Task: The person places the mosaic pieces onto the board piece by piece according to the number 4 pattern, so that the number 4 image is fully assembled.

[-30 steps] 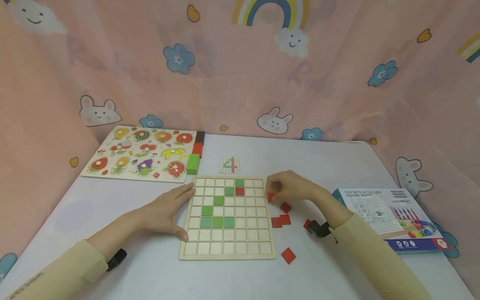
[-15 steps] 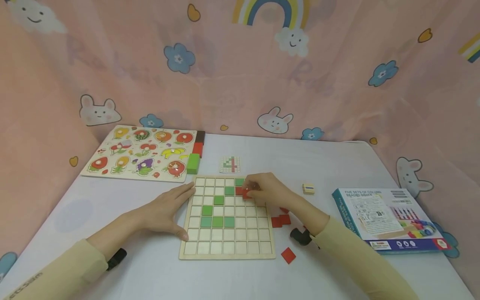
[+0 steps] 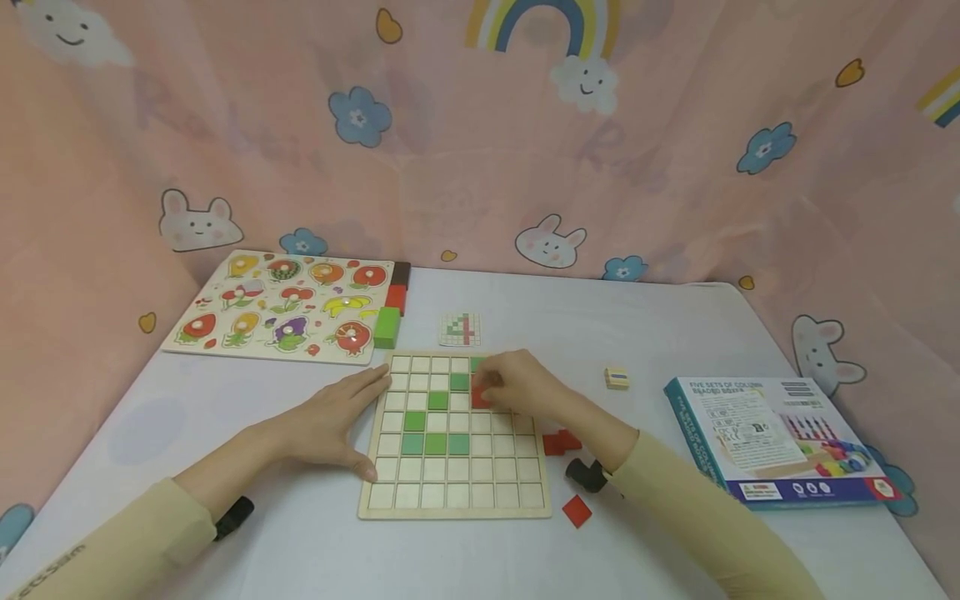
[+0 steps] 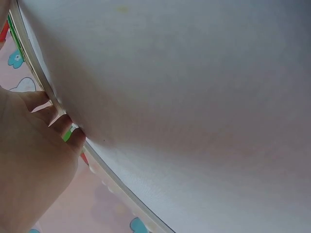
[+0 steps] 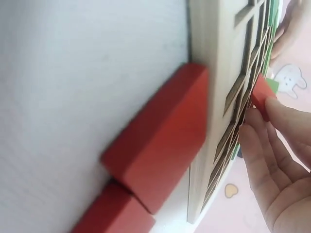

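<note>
A wooden grid board (image 3: 517, 497) lies on the white table, with several green tiles (image 3: 435, 443) set in its cells in a stepped pattern. My left hand (image 3: 322, 421) rests along the board's left edge, thumb and fingers spread. Over the upper right part of the grid, my right hand (image 3: 525, 385) pinches a red tile (image 5: 262, 92) between thumb and fingers. In the right wrist view that tile is tilted against the grid. The fingers partly cover the red cells in the head view. Loose red tiles (image 3: 554, 444) lie beside the board's right edge.
A small pattern card (image 3: 460, 329) lies behind the board. To the left back sits a fruit knob puzzle (image 3: 292, 308), with black, red and green blocks (image 3: 386, 328) along its right side. An eraser-like block (image 3: 617, 378) and a boxed toy (image 3: 772, 442) are on the right.
My right hand has moved left from the loose tiles onto the grid, carrying a red tile to below the red one in the second row. The left hand has stayed put.
</note>
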`<action>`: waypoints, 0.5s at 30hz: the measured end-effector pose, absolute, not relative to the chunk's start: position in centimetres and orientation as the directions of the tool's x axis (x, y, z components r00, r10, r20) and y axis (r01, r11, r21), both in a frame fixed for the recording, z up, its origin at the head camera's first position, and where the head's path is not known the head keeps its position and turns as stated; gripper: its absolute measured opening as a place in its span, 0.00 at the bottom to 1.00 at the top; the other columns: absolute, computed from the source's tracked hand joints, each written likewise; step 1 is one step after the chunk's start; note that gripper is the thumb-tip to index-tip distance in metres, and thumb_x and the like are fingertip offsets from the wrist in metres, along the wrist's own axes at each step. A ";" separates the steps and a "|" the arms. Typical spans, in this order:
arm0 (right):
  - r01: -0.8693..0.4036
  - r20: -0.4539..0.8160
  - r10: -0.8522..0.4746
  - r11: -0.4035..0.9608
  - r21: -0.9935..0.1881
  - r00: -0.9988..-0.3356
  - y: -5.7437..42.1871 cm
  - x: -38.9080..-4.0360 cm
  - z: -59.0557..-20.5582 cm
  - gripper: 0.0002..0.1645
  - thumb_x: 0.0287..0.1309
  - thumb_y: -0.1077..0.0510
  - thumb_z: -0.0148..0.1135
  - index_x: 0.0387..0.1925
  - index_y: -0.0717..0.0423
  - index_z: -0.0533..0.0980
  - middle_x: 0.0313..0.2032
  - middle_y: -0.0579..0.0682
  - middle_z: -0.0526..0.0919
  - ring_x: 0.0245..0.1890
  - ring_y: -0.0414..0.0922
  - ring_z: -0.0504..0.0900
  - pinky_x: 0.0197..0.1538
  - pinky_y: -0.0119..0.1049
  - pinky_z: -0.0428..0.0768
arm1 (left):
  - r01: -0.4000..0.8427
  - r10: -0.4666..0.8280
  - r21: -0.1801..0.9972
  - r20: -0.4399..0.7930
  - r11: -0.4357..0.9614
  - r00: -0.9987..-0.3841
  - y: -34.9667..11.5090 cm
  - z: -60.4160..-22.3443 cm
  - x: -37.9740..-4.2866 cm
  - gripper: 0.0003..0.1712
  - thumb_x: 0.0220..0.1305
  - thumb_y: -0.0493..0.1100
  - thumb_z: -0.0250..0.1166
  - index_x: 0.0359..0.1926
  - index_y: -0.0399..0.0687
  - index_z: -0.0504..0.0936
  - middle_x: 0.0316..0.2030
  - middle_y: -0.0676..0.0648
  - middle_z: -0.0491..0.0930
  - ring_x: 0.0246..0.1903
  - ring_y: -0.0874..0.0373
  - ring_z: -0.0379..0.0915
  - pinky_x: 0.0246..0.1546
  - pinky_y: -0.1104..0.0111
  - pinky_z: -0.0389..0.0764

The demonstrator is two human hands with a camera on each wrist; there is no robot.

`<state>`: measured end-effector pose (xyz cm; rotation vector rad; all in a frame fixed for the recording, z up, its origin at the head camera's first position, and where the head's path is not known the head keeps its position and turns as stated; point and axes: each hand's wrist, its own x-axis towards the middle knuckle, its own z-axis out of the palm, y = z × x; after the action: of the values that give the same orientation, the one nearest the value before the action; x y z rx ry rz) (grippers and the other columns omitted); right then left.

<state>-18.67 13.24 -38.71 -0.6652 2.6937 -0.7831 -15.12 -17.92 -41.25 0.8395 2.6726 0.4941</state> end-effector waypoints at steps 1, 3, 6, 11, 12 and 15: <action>-0.350 -0.122 -0.490 0.756 -0.553 -0.863 13.2 -18.6 -38.8 0.06 0.59 0.62 0.68 0.37 0.48 0.84 0.37 0.43 0.87 0.39 0.39 0.81 0.49 0.36 0.83 | 0.491 0.592 0.404 -0.175 0.772 -0.786 -17.9 -41.3 -15.1 0.76 0.33 0.80 0.71 0.77 0.44 0.53 0.79 0.43 0.46 0.77 0.38 0.46 0.72 0.39 0.59; -0.346 -0.130 -0.487 0.760 -0.550 -0.864 13.2 -18.6 -38.9 0.06 0.58 0.62 0.68 0.36 0.47 0.83 0.37 0.43 0.87 0.38 0.39 0.81 0.49 0.36 0.83 | 0.493 0.593 0.403 -0.173 0.771 -0.787 -17.9 -41.3 -15.1 0.76 0.33 0.80 0.71 0.77 0.44 0.53 0.79 0.42 0.46 0.77 0.37 0.47 0.72 0.39 0.59; -0.354 -0.129 -0.489 0.765 -0.538 -0.863 13.2 -18.5 -38.9 0.06 0.58 0.61 0.68 0.36 0.47 0.83 0.37 0.43 0.87 0.39 0.39 0.80 0.49 0.36 0.83 | 0.492 0.592 0.402 -0.172 0.772 -0.788 -17.9 -41.4 -15.1 0.76 0.33 0.80 0.71 0.77 0.44 0.53 0.79 0.42 0.46 0.77 0.38 0.46 0.72 0.39 0.59; -0.364 -0.121 -0.497 0.760 -0.538 -0.859 13.3 -18.4 -39.0 0.07 0.58 0.61 0.68 0.38 0.49 0.85 0.38 0.43 0.87 0.40 0.39 0.81 0.48 0.35 0.83 | 0.493 0.593 0.405 -0.170 0.770 -0.787 -17.9 -41.4 -15.1 0.76 0.33 0.79 0.72 0.77 0.45 0.53 0.79 0.42 0.45 0.77 0.38 0.46 0.72 0.39 0.59; -0.365 -0.118 -0.498 0.757 -0.542 -0.859 13.4 -18.4 -39.0 0.07 0.58 0.62 0.68 0.38 0.49 0.85 0.37 0.44 0.87 0.39 0.40 0.81 0.47 0.35 0.83 | 0.492 0.592 0.404 -0.171 0.771 -0.788 -17.9 -41.4 -15.1 0.76 0.33 0.79 0.72 0.77 0.45 0.53 0.79 0.42 0.45 0.77 0.38 0.46 0.72 0.39 0.59; -0.365 -0.115 -0.500 0.752 -0.548 -0.858 13.4 -18.4 -39.1 0.08 0.58 0.62 0.68 0.40 0.50 0.86 0.38 0.44 0.87 0.40 0.39 0.82 0.47 0.34 0.83 | 0.490 0.590 0.401 -0.176 0.774 -0.788 -17.8 -41.5 -15.2 0.77 0.32 0.79 0.72 0.77 0.45 0.52 0.80 0.43 0.45 0.77 0.39 0.45 0.73 0.39 0.59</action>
<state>-18.44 13.41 -39.10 -0.6788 2.6972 -0.7658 -15.20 -17.85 -41.47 0.8344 2.6763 0.4876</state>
